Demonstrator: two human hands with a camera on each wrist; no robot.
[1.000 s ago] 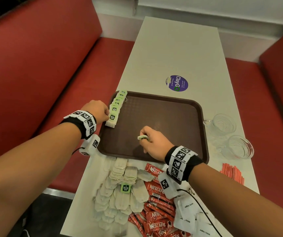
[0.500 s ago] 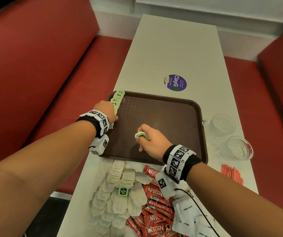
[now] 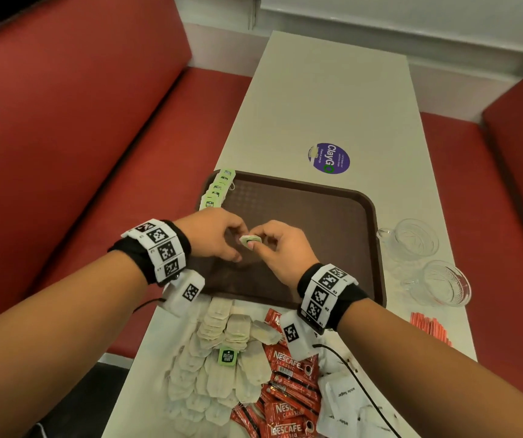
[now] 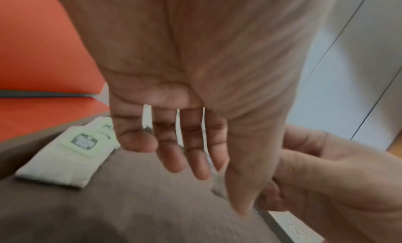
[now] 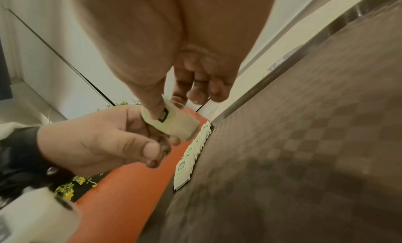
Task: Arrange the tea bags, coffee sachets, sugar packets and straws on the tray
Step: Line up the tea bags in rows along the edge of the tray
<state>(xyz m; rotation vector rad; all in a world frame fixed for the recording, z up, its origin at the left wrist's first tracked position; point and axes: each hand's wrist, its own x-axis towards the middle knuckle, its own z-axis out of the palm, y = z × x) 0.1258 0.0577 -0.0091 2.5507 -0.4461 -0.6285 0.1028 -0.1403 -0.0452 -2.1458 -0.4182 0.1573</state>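
Observation:
A brown tray lies on the white table. A row of several tea bags with green tags lines its left edge, also seen in the left wrist view and the right wrist view. Above the tray's near left part, my right hand pinches a folded tea bag between thumb and fingers. My left hand has come up against it. Its fingers are loosely extended, with the tips under the bag.
Near the front edge lie a pile of loose tea bags, red coffee sachets and white sugar packets. Red straws and two glass cups are right of the tray. Red benches flank the table.
My left hand left the tea bag row and moved right to meet my right hand. My right hand lifted its tea bag slightly off the tray.

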